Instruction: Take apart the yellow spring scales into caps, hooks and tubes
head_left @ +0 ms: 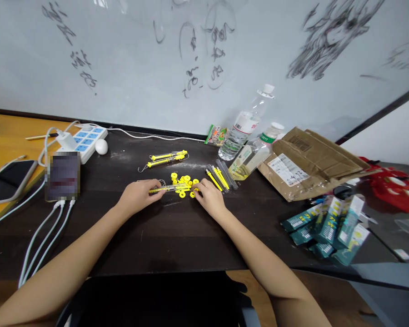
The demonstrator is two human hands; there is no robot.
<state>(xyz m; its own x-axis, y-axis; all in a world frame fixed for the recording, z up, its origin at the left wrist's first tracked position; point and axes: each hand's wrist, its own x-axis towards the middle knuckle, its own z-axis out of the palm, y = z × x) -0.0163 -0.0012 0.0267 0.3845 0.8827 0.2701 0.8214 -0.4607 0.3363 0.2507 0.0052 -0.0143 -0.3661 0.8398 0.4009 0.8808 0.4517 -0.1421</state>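
Observation:
My left hand [141,196] is closed around one end of a clear tube spring scale [172,188] with yellow parts, held level just over the table. A thin wire hook shows beside those fingers. At the scale's other end, my right hand [209,196] has its fingertips pinched on a small yellow ring cap [196,189], partly hidden by the fingers. Loose yellow ring caps [187,178] lie scattered around the tube. Two more spring scales [167,160] with hooks rest farther back. Right of my right hand are clear tubes [229,173] and yellow inner rods [218,177].
Two plastic bottles [242,129] and a small snack packet [216,135] stand by the whiteboard. A brown cardboard package [293,163] and several green boxes [330,222] lie to the right. A power strip [88,141], cables and phones [12,181] occupy the left.

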